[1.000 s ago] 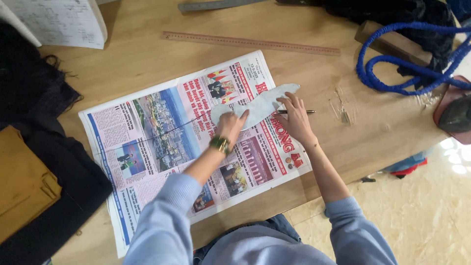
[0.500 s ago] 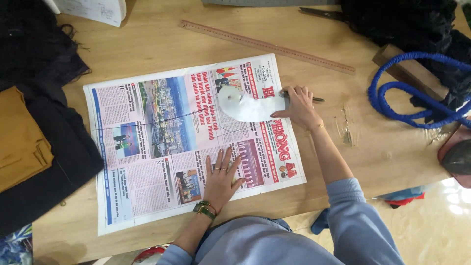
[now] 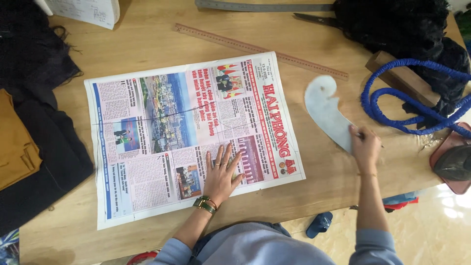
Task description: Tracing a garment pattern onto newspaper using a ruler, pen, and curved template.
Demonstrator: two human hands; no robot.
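Note:
A colourful newspaper sheet lies flat on the wooden table. My left hand rests flat on its lower right part, fingers spread, a watch on the wrist. My right hand is off the paper to the right, holding the lower end of a pale curved template together with a thin pencil. The template lies on the bare table, right of the newspaper.
A long reddish ruler lies behind the newspaper, a metal ruler and scissors farther back. Blue rope on a wooden block and black fabric sit at right, an iron at the edge. Dark and mustard cloth lies left.
My right hand has carried the curved template off the newspaper to the bare table on the right. My left hand left the template and now lies flat on the paper's lower part.

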